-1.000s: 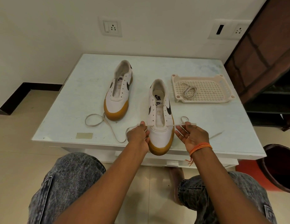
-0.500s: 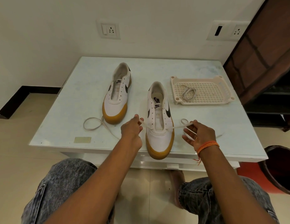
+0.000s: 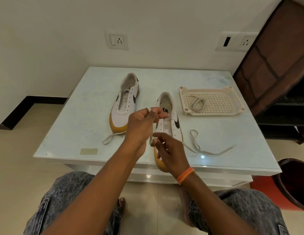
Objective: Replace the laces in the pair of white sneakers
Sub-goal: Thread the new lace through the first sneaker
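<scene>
Two white sneakers with gum toes stand on the pale table (image 3: 80,126). The left sneaker (image 3: 125,106) has no lace. The right sneaker (image 3: 171,122) lies partly behind my hands. My left hand (image 3: 141,126) is raised over it and pinches a white lace (image 3: 195,146) near its end. Lower down, my right hand (image 3: 166,150) pinches the same lace. The lace's right half trails loose across the table, and a loop of it shows left of the left sneaker's toe.
A cream perforated tray (image 3: 232,106) at the back right holds a coiled lace (image 3: 198,104). A small tan label (image 3: 88,151) lies near the front left edge. A dark bin (image 3: 295,182) stands on the floor at right, beside a dark shelf unit.
My left hand rose from beside the shoe and pulled the lace up. My right hand let go of the right end and moved left to the same strand. The right end now lies loose.
</scene>
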### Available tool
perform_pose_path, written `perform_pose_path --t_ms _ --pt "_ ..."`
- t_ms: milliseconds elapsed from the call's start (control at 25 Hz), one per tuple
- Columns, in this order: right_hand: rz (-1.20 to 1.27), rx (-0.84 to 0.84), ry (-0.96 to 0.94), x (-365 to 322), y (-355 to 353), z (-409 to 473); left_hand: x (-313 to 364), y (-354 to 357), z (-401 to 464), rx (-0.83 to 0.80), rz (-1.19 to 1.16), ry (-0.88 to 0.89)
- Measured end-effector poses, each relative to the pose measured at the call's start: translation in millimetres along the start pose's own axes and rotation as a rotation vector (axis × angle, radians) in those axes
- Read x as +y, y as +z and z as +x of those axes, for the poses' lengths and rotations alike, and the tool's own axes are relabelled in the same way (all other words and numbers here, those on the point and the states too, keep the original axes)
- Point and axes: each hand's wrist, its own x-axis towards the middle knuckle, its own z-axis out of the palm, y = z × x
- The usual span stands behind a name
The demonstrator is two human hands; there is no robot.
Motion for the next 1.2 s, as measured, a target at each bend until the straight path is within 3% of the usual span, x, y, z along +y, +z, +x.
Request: perform_pose_path --t_ms 160,320,480,680,760,840,920,1000,1120,1200 --pt "-0.078 -0.017 -0.04 6 4 4 8 -21 16 0.001 -0.107 0.0" --pt "0.336 0.089 0.133 -21 -3 25 4 -11 11 -0.139 -0.038 -0.049" --pt "0.454 0.043 0.138 -27 -6 27 -1 -11 15 -0.085 -0.052 -0.057" --pt "0.641 -0.028 0.243 -31 -9 29 2 -14 23 -0.185 -0.119 -0.068" --pt "0.375 -0.076 0.218 -20 -11 30 8 -20 29 -0.156 -0.184 -0.073" --pt "-0.103 -0.197 0.179 -1 -12 26 13 -32 38 -0.069 -0.235 -0.071" --pt "-0.285 -0.305 0.228 9 -11 23 14 -42 43 0.014 -0.244 -0.039" --pt "-0.163 -0.262 0.258 2 -12 25 13 -43 43 0.018 -0.196 -0.032" --pt "0.363 -0.184 0.339 -17 -15 33 5 -28 35 -0.106 -0.021 -0.119" --pt "0.439 -0.164 0.258 -28 -11 35 -1 -16 29 -0.172 0.028 -0.166"
